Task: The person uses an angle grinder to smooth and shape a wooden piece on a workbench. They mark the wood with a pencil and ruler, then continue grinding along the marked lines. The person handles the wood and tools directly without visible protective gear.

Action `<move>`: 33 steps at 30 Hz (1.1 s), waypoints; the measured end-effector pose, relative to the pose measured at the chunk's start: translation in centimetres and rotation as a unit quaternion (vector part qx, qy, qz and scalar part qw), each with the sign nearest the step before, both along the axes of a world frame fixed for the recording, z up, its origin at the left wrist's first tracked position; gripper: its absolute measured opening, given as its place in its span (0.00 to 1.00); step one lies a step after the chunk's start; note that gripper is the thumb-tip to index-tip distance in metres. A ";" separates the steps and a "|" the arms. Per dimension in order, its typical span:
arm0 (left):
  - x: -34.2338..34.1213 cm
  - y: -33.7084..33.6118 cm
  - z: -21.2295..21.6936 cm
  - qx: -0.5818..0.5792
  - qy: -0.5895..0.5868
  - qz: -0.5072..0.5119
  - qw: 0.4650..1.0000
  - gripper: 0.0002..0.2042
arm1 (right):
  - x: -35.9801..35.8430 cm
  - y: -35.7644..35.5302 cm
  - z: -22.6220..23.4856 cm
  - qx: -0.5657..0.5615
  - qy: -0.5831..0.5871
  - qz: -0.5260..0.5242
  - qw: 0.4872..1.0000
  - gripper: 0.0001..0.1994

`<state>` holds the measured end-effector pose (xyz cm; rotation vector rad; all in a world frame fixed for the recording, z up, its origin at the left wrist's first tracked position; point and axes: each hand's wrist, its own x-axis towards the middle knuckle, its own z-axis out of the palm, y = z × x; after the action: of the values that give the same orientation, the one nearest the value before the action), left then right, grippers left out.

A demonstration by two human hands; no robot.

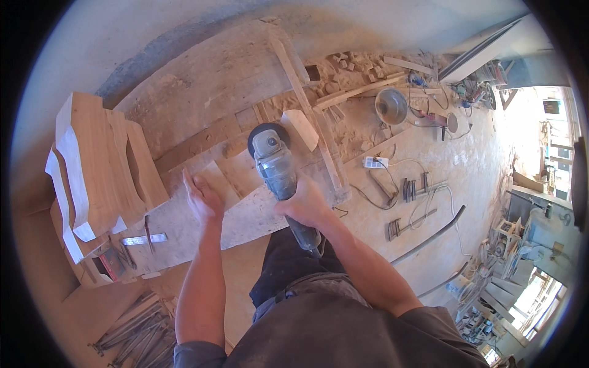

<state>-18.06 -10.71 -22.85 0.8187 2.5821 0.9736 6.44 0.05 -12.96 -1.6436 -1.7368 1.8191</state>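
My right hand [306,202] is wrapped round the body of an angle grinder [275,172], whose dark round disc [253,142] is at the far end. Beneath the grinder head lies a pale wooden piece [243,173] on the dusty workbench [248,214]. Its rounded far end [300,130] shows to the right of the disc. Whether the disc touches the wood cannot be made out. My left hand [204,195] is open, fingers stretched out, at the near left end of the wooden piece. The grinder hides the middle of the wood.
Shaped wooden parts [98,165] stand stacked at the left, near a metal ruler [144,239]. A wooden batten [307,107] crosses the bench. Clamps [411,224], a white power strip [376,162], cables and another grinder [438,119] lie on the floor at right. Metal bars [144,334] lie lower left.
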 end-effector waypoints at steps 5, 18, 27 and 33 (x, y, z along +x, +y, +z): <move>0.8 0.3 1.3 0.011 -0.005 0.003 1.000 0.28 | -0.2 0.6 1.1 -0.023 -0.048 0.036 0.998 0.31; 0.6 0.0 0.4 0.025 0.047 -0.009 0.999 0.28 | -0.5 0.7 0.2 -0.008 -0.006 0.011 1.000 0.31; 0.4 -0.1 0.2 0.016 0.020 -0.002 1.000 0.28 | -0.5 0.5 0.5 0.017 -0.020 0.018 0.999 0.31; 0.3 0.1 0.4 0.018 -0.016 0.006 1.000 0.28 | 0.1 1.6 1.7 -0.027 -0.045 0.031 0.998 0.31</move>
<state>-17.73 -10.63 -22.46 0.7911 2.5527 1.0311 6.59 1.65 -11.27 -1.7361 -1.8108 1.8612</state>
